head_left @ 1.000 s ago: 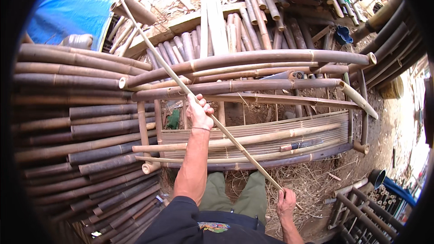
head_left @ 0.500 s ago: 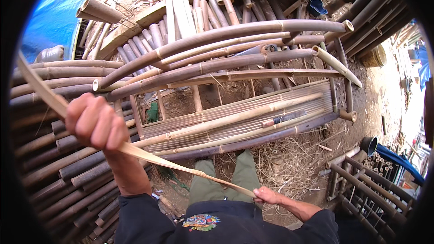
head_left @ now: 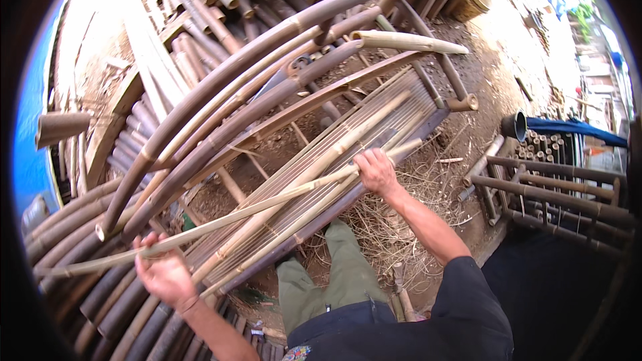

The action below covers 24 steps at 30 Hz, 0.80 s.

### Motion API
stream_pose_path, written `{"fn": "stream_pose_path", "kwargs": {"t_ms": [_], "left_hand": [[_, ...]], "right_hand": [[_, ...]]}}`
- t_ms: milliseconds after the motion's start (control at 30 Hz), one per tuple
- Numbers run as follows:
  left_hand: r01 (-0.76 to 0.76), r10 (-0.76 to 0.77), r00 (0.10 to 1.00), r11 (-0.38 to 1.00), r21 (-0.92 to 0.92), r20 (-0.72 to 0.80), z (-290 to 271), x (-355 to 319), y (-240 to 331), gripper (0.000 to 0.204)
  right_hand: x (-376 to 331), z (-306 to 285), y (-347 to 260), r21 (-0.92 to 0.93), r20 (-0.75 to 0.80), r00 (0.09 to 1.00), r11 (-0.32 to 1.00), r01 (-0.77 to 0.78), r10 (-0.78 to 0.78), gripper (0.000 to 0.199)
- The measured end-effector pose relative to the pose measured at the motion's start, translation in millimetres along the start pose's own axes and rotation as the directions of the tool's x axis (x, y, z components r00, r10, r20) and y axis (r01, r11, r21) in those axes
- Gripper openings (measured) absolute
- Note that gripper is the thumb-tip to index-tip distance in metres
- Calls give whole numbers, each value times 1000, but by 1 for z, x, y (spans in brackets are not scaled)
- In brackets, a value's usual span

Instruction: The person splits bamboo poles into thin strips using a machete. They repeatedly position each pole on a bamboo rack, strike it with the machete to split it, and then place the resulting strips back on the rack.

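A long, pale split-bamboo strip slants across the bamboo bench seat. My right hand is closed around the strip near its upper right end, above the slatted seat. At the lower left, my left hand is turned palm up with its fingers loosely spread, and the strip lies across them. Beyond my left hand the strip's other end reaches over the stacked bamboo poles. Two loose pale bamboo lengths rest on the seat slats under the strip. A dark blade-like tool lies there too, partly covered by my right hand.
The bench's curved dark bamboo rails arch along its far side. Piled bamboo poles fill the lower left. Thin shavings litter the ground by my legs. A dark bamboo frame stands at right. A blue tarp hangs at far left.
My right hand has moved up and forward from my waist to over the seat. My left hand has lowered and loosened from a fist. The view has turned to the right.
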<state>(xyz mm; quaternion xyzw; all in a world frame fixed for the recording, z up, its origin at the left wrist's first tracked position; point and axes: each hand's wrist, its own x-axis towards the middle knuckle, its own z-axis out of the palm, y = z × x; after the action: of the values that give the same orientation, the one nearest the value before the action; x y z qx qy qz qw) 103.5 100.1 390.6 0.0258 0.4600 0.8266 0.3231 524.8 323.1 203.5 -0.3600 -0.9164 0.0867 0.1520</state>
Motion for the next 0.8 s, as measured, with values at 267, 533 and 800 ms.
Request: {"fn": "stream_pose_path", "kwargs": {"t_ms": [267, 533, 800], "left_hand": [[220, -212, 975, 925, 311, -59, -32, -29, -45, 32], [325, -243, 936, 877, 355, -256, 21, -51, -152, 43], [318, -235, 940, 868, 381, -249, 27, -38, -158, 40]], "right_hand": [[75, 96, 135, -275, 58, 827, 805, -525, 559, 17], [90, 139, 192, -254, -72, 866, 831, -495, 494, 17], [92, 126, 198, -275, 77, 806, 790, -548, 586, 21]]}}
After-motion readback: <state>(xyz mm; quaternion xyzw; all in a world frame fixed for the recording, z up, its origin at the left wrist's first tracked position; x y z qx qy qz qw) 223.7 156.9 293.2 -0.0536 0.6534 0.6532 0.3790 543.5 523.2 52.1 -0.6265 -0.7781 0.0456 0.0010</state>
